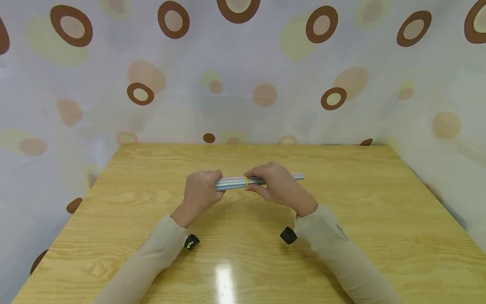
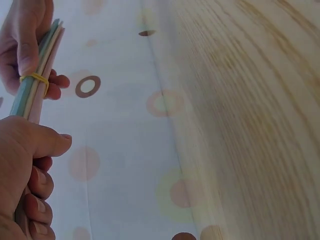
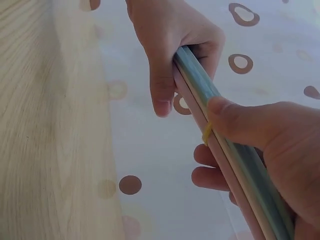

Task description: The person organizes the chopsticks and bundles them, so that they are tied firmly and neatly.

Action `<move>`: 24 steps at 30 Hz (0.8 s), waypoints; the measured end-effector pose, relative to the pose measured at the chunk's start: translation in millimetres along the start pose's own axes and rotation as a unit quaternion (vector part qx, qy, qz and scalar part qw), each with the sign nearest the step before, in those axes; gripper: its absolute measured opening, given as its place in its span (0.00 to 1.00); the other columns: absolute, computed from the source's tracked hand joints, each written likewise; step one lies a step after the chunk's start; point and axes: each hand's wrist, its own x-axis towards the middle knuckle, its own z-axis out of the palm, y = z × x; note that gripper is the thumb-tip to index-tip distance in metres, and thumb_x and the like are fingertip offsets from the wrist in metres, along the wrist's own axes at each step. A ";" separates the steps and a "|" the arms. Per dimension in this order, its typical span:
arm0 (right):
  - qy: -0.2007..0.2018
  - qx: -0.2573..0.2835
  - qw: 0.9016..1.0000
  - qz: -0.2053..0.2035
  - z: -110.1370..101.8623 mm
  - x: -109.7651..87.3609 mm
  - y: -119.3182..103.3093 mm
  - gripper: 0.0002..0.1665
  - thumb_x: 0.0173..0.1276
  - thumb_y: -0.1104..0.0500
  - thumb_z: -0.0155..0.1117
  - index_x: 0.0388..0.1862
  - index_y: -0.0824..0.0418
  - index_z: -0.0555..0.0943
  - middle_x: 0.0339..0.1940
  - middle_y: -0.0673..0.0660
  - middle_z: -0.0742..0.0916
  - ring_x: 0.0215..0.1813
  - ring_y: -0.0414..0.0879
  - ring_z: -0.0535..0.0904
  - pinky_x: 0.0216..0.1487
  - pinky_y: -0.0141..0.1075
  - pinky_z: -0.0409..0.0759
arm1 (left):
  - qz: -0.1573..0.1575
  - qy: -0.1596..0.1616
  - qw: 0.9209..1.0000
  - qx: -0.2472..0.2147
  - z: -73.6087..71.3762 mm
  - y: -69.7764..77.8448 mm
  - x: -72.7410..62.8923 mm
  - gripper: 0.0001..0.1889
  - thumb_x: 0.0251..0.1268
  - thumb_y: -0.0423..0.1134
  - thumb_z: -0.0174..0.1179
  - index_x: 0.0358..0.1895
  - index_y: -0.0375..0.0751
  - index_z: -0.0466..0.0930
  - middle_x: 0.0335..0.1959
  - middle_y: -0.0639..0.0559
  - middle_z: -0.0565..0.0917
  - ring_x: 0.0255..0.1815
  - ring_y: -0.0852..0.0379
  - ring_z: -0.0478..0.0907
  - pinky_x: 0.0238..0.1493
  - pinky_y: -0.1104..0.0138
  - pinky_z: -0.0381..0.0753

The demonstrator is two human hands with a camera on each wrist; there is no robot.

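Observation:
A slim bundle of long, thin pastel pieces (image 1: 231, 183), in blue, cream and pink, is held level above the table. My left hand (image 1: 199, 190) grips its left end with curled fingers; that end is hidden in the fist. Around the bundle runs a yellow rubber band (image 3: 207, 134), near its middle. Right at the band, my right hand (image 1: 279, 185) pinches the bundle between thumb and fingers. The far end sticks out to the right beyond this hand. In the left wrist view, the band (image 2: 35, 77) lies under the right fingertips.
A wooden table (image 1: 360, 190) with light grain lies below both hands. Behind it and at both sides hangs a pale sheet (image 1: 235, 114) with brown rings and dots. Small black blocks (image 1: 288, 235) sit at the inner side of each sleeve cuff.

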 end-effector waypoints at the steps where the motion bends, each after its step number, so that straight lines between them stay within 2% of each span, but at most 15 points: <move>1: -0.005 0.004 1.000 -0.002 1.8 -0.3 -1.2 0.15 0.57 0.57 0.73 0.43 0.62 0.85 0.32 0.52 0.89 0.26 0.39 0.80 0.31 0.31 0.78 | 0.007 0.000 1.000 0.000 0.9 1.6 -1.0 0.09 0.40 0.33 0.73 0.23 0.40 0.80 0.17 0.50 0.83 0.12 0.60 0.74 0.16 0.67 0.75; 5: -0.033 0.007 0.999 0.002 8.6 0.3 -5.4 0.17 0.60 0.54 0.71 0.44 0.62 0.85 0.31 0.51 0.88 0.22 0.35 0.74 0.29 0.28 0.74 | 0.022 0.000 1.000 -0.002 5.6 5.5 -4.0 0.09 0.41 0.33 0.73 0.23 0.39 0.80 0.16 0.51 0.83 0.12 0.60 0.75 0.17 0.68 0.75; 9: -0.040 -0.008 0.999 0.014 11.2 0.9 -7.0 0.18 0.60 0.52 0.71 0.45 0.61 0.85 0.29 0.51 0.88 0.21 0.35 0.71 0.28 0.28 0.72 | 0.013 0.002 1.000 -0.007 8.5 5.9 -5.0 0.10 0.41 0.33 0.73 0.23 0.39 0.79 0.16 0.50 0.83 0.13 0.60 0.76 0.17 0.67 0.76; 15: -0.042 -0.037 0.998 0.021 9.9 -1.0 -6.1 0.22 0.59 0.50 0.72 0.48 0.62 0.83 0.33 0.53 0.88 0.25 0.39 0.79 0.31 0.33 0.78 | -0.004 -0.019 0.999 -0.025 9.9 5.8 -6.0 0.09 0.42 0.33 0.73 0.24 0.39 0.81 0.18 0.49 0.84 0.14 0.58 0.77 0.18 0.67 0.76; 19: -0.068 -0.050 0.995 0.057 4.4 -4.2 -0.9 0.27 0.58 0.48 0.72 0.52 0.63 0.80 0.37 0.55 0.88 0.33 0.43 0.84 0.37 0.38 0.81 | -0.026 -0.046 0.998 -0.026 11.7 3.8 -5.7 0.09 0.43 0.35 0.74 0.25 0.39 0.81 0.19 0.49 0.85 0.14 0.58 0.76 0.18 0.67 0.76; 22: -0.099 -0.050 0.989 0.099 -2.5 -7.2 8.3 0.24 0.59 0.49 0.72 0.49 0.61 0.80 0.36 0.54 0.88 0.30 0.42 0.81 0.34 0.36 0.79 | -0.049 -0.067 0.996 -0.013 11.9 -0.4 -3.4 0.11 0.45 0.39 0.75 0.26 0.40 0.82 0.19 0.50 0.84 0.13 0.59 0.74 0.16 0.66 0.74; 24: -0.121 -0.039 0.984 0.125 -7.1 -9.3 15.7 0.19 0.61 0.49 0.70 0.46 0.59 0.81 0.33 0.52 0.87 0.25 0.39 0.76 0.29 0.35 0.75 | -0.064 -0.078 0.995 -0.012 11.6 -3.8 -2.5 0.12 0.46 0.42 0.75 0.26 0.40 0.82 0.18 0.50 0.84 0.13 0.59 0.73 0.16 0.66 0.73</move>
